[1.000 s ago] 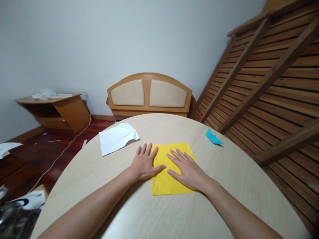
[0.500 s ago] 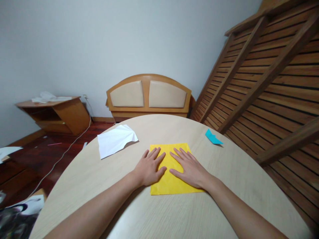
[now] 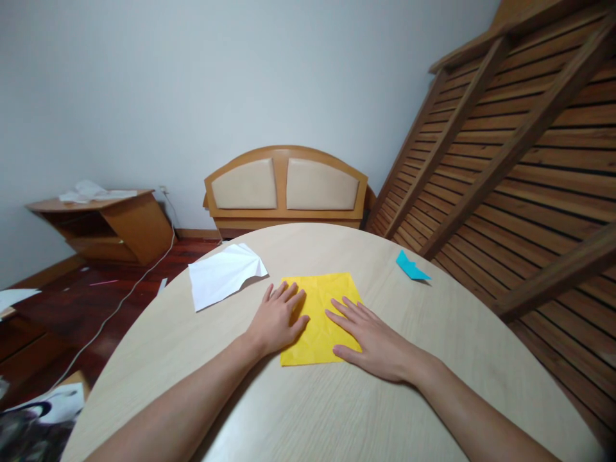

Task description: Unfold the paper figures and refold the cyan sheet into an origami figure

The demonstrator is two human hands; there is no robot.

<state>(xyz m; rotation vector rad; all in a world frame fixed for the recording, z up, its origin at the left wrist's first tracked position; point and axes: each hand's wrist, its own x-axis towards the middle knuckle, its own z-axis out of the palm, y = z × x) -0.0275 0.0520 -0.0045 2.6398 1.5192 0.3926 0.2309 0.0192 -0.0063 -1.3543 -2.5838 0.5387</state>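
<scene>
A square sheet of yellow paper (image 3: 317, 321), marked with faint creases, lies flat on the round wooden table (image 3: 289, 410). My left hand (image 3: 279, 319) rests on its left side, palm down with the fingers spread. On the right side lies my right hand (image 3: 370, 337), also flat and spread, its fingertips on the yellow sheet and its wrist past the edge. Both hands cover parts of the sheet's side edges.
Farther left on the table is a creased white paper (image 3: 224, 276). A small folded blue paper boat (image 3: 411, 267) sits at the right. Beyond the table stand a headboard (image 3: 286, 183), a wooden cabinet (image 3: 120, 224) and a leaning slatted frame (image 3: 505, 173).
The yellow paper has shifted a little left and away from me. My left hand has moved left with it, while my right hand has slid slightly toward me.
</scene>
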